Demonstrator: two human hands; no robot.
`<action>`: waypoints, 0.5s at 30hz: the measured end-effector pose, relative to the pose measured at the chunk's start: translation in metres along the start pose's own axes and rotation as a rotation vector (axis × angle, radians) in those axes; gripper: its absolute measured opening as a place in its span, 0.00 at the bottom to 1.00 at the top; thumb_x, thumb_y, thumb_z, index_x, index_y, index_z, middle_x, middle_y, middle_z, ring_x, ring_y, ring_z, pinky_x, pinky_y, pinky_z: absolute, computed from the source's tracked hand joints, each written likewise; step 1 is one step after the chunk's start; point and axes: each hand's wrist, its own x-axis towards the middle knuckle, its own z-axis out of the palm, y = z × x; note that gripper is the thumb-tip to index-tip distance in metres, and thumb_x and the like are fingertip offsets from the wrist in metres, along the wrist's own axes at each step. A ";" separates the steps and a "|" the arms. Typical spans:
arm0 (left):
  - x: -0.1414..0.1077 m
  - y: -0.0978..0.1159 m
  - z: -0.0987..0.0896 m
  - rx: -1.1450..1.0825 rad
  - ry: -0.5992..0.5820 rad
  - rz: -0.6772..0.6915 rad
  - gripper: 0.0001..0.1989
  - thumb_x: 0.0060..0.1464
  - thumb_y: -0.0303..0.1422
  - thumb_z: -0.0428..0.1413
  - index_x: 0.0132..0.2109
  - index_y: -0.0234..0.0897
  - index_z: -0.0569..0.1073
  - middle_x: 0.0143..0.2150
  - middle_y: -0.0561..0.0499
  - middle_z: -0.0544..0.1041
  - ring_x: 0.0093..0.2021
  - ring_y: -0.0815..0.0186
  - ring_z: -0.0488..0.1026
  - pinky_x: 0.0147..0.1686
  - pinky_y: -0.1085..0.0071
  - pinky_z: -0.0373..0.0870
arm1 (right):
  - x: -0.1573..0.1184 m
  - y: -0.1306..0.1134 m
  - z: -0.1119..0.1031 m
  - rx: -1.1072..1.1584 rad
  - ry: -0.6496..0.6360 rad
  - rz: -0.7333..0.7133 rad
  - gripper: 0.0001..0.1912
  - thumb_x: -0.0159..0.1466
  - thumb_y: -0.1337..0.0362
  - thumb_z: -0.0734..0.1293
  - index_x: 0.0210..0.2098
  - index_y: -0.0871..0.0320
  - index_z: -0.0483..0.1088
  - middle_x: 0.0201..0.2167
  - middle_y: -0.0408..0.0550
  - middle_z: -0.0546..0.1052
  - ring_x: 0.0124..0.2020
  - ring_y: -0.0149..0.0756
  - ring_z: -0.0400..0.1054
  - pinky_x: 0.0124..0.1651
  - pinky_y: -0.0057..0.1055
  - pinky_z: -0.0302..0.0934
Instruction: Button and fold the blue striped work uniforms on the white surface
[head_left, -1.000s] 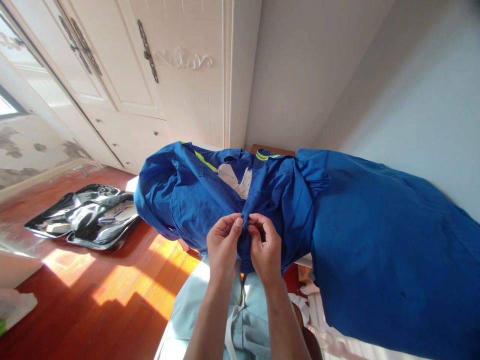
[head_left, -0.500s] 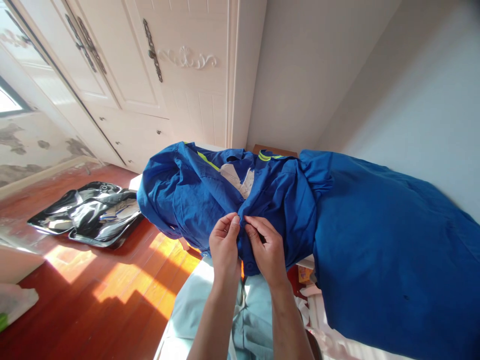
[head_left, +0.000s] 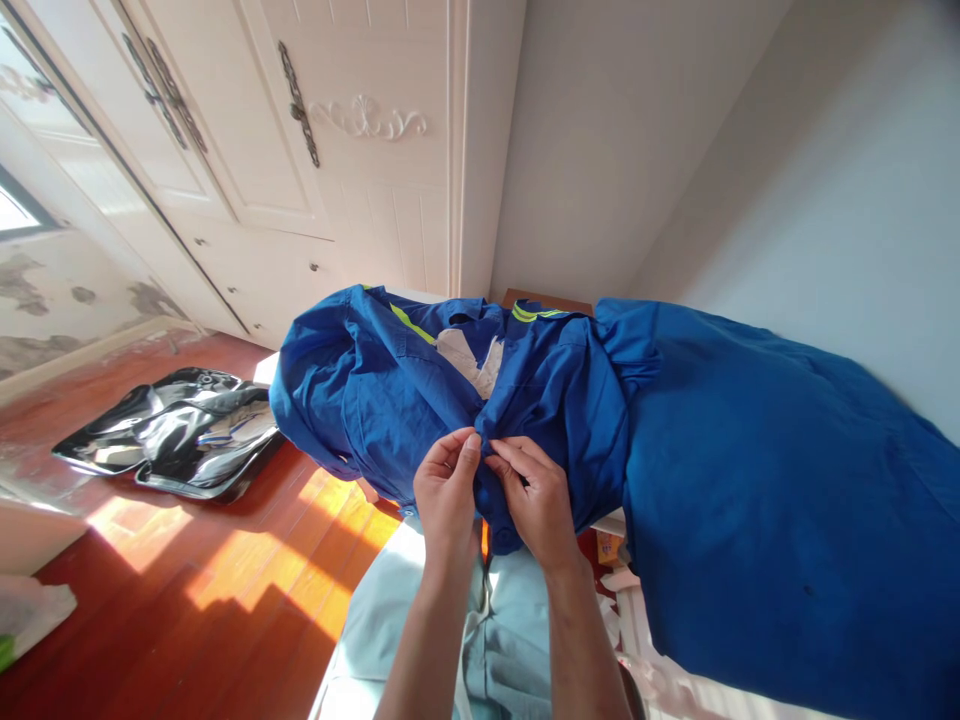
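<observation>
A blue jacket (head_left: 390,400) with yellow-green stripes lies spread in front of me, its collar at the far side and a pale lining showing at the neck. At its front edges, my left hand (head_left: 450,475) pinches the cloth between thumb and fingers. Close beside it on the right, my right hand (head_left: 531,485) is closed on the other front edge, with thumb and index finger pressed together. The fingertips nearly meet, and whatever small fastening lies between them is hidden. More blue cloth (head_left: 780,500) is spread at the right.
An open black suitcase (head_left: 172,430) lies on the red wooden floor (head_left: 255,640) at the left. White cabinets (head_left: 375,210) stand behind the jacket, and a grey wall (head_left: 847,220) is at the right. My legs in light green trousers (head_left: 510,630) are below my hands.
The view has shifted slightly. My right hand's fingers have moved a little around the jacket's edge, while my left hand keeps its pinch.
</observation>
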 end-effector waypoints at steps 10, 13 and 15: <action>0.000 0.001 -0.001 0.093 0.029 0.074 0.17 0.37 0.37 0.70 0.36 0.33 0.79 0.31 0.50 0.80 0.31 0.69 0.76 0.35 0.75 0.72 | 0.002 -0.001 -0.009 -0.070 -0.151 -0.055 0.16 0.69 0.66 0.60 0.53 0.53 0.73 0.42 0.51 0.76 0.45 0.39 0.71 0.50 0.35 0.67; 0.001 0.002 -0.002 0.109 0.024 0.084 0.17 0.38 0.37 0.70 0.36 0.32 0.79 0.31 0.49 0.80 0.31 0.69 0.76 0.34 0.76 0.71 | 0.005 -0.005 -0.012 -0.089 -0.180 -0.065 0.16 0.70 0.66 0.60 0.54 0.53 0.72 0.42 0.51 0.76 0.45 0.38 0.71 0.50 0.35 0.66; 0.002 0.002 -0.003 0.122 0.010 0.085 0.18 0.39 0.37 0.70 0.37 0.32 0.79 0.31 0.49 0.80 0.31 0.69 0.76 0.33 0.76 0.71 | 0.006 -0.007 -0.014 -0.098 -0.180 -0.074 0.16 0.70 0.67 0.59 0.53 0.53 0.72 0.41 0.51 0.76 0.44 0.39 0.71 0.49 0.35 0.66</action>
